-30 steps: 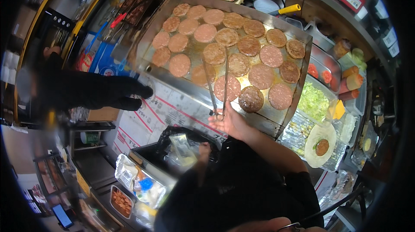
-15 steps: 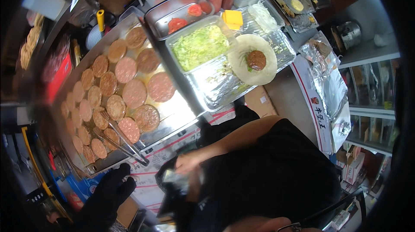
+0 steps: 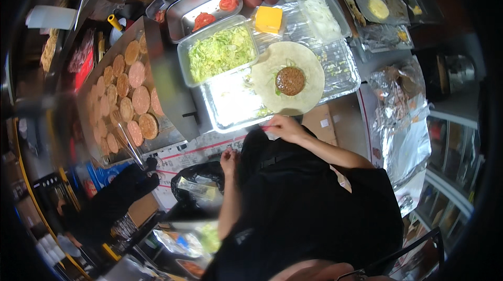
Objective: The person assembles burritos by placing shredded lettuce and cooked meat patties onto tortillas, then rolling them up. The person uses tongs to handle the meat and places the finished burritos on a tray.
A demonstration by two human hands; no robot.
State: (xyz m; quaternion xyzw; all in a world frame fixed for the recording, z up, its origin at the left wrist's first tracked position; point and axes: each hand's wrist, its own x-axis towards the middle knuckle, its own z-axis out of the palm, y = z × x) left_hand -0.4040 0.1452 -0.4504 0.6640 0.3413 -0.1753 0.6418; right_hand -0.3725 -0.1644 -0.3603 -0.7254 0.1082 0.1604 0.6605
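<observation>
- Head view: the tortilla [image 3: 310,66] is taken as landmark; it lies open on a foil-lined tray [image 3: 230,104], with a browned patty [image 3: 290,81] and a few lettuce shreds at its middle.
- The right hand [image 3: 285,126] is seen just below the tortilla, at the tray's near rim; its fingers are curled, and whether the rim is gripped cannot be told.
- The left hand [image 3: 229,160] is held well below and left of the tortilla, apart from the right, over a black bag [image 3: 201,186]; its fingers are loosely bent and nothing is seen in it.
- A tub of shredded lettuce [image 3: 220,51] is set just left of the tortilla; yellow cheese slices [image 3: 269,19] lie above it; a griddle of patties [image 3: 133,97] is found far left.
- Risk, as judged: the tortilla's near edge lies close to the rim, so it could be dragged or folded by a knock from the right hand; the patty could be slid off centre.
</observation>
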